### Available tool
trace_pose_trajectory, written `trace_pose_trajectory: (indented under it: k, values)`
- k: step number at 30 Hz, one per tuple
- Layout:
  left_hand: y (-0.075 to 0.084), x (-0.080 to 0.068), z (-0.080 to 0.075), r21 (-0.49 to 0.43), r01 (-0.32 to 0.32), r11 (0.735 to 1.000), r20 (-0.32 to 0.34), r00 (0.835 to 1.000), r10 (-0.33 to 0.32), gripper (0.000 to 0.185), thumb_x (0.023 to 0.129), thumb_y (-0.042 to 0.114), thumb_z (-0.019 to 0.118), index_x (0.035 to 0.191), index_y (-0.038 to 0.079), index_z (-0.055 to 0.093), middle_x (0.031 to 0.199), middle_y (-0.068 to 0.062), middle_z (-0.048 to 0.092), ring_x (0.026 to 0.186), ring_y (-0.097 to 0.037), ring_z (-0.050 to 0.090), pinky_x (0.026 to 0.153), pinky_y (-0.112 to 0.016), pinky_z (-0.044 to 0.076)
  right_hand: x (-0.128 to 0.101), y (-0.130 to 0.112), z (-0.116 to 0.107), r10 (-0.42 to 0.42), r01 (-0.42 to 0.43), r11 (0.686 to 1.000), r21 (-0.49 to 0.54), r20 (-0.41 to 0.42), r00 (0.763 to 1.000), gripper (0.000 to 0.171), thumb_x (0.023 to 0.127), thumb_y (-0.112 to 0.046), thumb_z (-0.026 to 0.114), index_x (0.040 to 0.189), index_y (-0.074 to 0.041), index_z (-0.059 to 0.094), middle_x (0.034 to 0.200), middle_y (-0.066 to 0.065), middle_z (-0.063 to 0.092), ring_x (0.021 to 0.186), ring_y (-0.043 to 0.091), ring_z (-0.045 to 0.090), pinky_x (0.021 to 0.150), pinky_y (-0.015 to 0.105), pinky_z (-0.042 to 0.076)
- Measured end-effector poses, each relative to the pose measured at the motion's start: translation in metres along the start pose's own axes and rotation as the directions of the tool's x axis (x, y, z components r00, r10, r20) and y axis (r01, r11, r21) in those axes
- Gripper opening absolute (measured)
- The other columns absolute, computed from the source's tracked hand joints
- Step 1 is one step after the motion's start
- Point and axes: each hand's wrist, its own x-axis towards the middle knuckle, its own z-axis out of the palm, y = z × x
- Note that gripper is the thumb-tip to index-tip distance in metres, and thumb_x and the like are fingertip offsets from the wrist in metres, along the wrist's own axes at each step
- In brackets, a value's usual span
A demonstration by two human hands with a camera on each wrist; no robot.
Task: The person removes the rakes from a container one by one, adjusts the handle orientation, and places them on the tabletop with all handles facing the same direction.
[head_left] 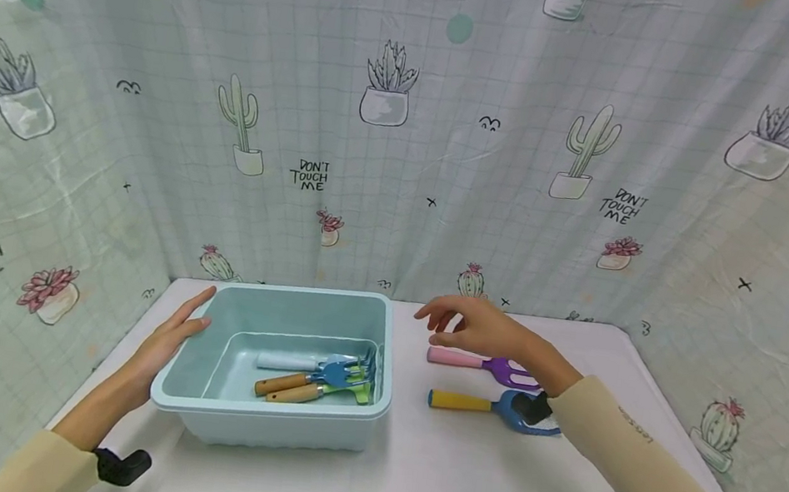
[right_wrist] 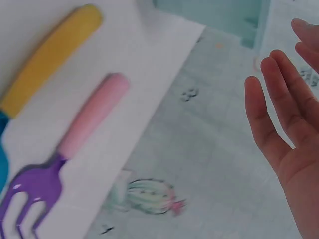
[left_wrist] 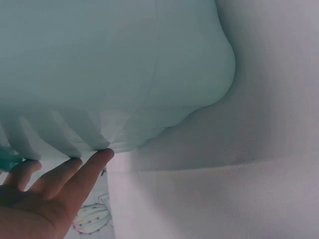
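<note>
Two hands show in the head view. The left hand (head_left: 161, 344) rests on the left side of the blue bin (head_left: 270, 427), on the table (head_left: 406, 483). The right hand (head_left: 477, 327) hangs above the table, just behind the pink-handled fork (head_left: 491, 365), and grasps nothing. The fork lies to the right of the bin, long way from left to right, handle end toward the bin, purple prongs away. The yellow-handled shovel (head_left: 499, 407) lies nearer the person and points much the same way. Small tools (head_left: 288, 382) lie inside the bin.

In the left wrist view, straight fingers touch the bin's outer wall. I cannot tell how hard they press.

In the right wrist view, the fingers are spread and free. The fork slants there, handle up and right, prongs down and left. I think this step is a reach; picking up the fork would need fingers lowered and closed around its pink handle.
</note>
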Motion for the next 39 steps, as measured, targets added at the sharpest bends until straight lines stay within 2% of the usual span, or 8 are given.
trace_pose_trajectory:
  k: [7, 11, 18, 23, 33, 39]
  values:
    - [0.001, 0.001, 0.000, 0.004, 0.004, 1.000, -0.005, 1.000, -0.004, 0.063, 0.113, 0.041, 0.031, 0.166, 0.039, -0.004, 0.176, -0.009, -0.008, 0.159, -0.051, 0.008, 0.118, -0.074, 0.022, 0.037, -0.041, -0.007, -0.126, 0.127, 0.991, -0.051, 0.020, 0.992, 0.036, 0.095, -0.018, 0.074, 0.131, -0.015, 0.069, 0.112, 0.003, 0.075, 0.101, 0.015, 0.069, 0.083, 0.028, 0.061]
    - [0.002, 0.001, 0.001, 0.004, -0.001, 1.000, -0.004, 1.000, 0.001, 0.063, 0.113, 0.041, 0.031, 0.166, 0.039, -0.003, 0.176, -0.009, -0.008, 0.159, -0.051, 0.008, 0.118, -0.074, 0.022, 0.057, -0.066, -0.008, -0.174, 0.176, 0.983, -0.053, 0.052, 0.983, 0.035, 0.096, -0.017, 0.073, 0.131, -0.017, 0.069, 0.113, 0.002, 0.075, 0.103, 0.014, 0.069, 0.084, 0.027, 0.061]
    - [0.004, 0.002, 0.001, 0.004, 0.010, 1.000, -0.003, 1.000, -0.010, 0.064, 0.112, 0.042, 0.031, 0.166, 0.040, -0.003, 0.176, -0.008, -0.008, 0.159, -0.051, 0.007, 0.119, -0.075, 0.021, 0.093, -0.094, 0.000, -0.209, 0.217, 0.973, -0.074, 0.101, 0.973, 0.035, 0.096, -0.021, 0.073, 0.131, -0.020, 0.069, 0.113, -0.003, 0.075, 0.105, 0.008, 0.071, 0.090, 0.029, 0.057]
    - [0.003, 0.002, 0.001, -0.006, 0.003, 1.000, 0.004, 1.000, -0.003, 0.064, 0.112, 0.042, 0.032, 0.166, 0.038, -0.003, 0.176, -0.009, -0.007, 0.159, -0.050, 0.007, 0.119, -0.074, 0.020, 0.116, -0.104, 0.015, -0.197, 0.215, 0.969, -0.120, 0.144, 0.970, 0.037, 0.096, -0.025, 0.074, 0.132, -0.022, 0.068, 0.116, -0.004, 0.076, 0.108, 0.006, 0.071, 0.095, 0.030, 0.055]
    - [0.001, 0.001, -0.001, -0.016, -0.008, 1.000, 0.007, 1.000, 0.008, 0.065, 0.112, 0.042, 0.034, 0.166, 0.038, -0.002, 0.176, -0.008, -0.007, 0.159, -0.049, 0.007, 0.120, -0.074, 0.020, 0.152, -0.105, 0.054, -0.179, 0.196, 0.979, -0.055, 0.224, 0.958, 0.040, 0.096, -0.020, 0.074, 0.136, -0.018, 0.066, 0.122, 0.004, 0.076, 0.109, 0.013, 0.074, 0.088, 0.020, 0.057]
    - [0.000, 0.000, -0.001, -0.005, -0.009, 1.000, 0.003, 1.000, 0.009, 0.065, 0.112, 0.043, 0.033, 0.166, 0.038, -0.003, 0.176, -0.008, -0.007, 0.159, -0.050, 0.006, 0.119, -0.077, 0.018, 0.164, -0.101, 0.073, -0.138, 0.158, 0.986, -0.052, 0.273, 0.952, 0.039, 0.096, -0.018, 0.074, 0.135, -0.016, 0.067, 0.124, 0.006, 0.075, 0.113, 0.016, 0.073, 0.090, 0.021, 0.057]
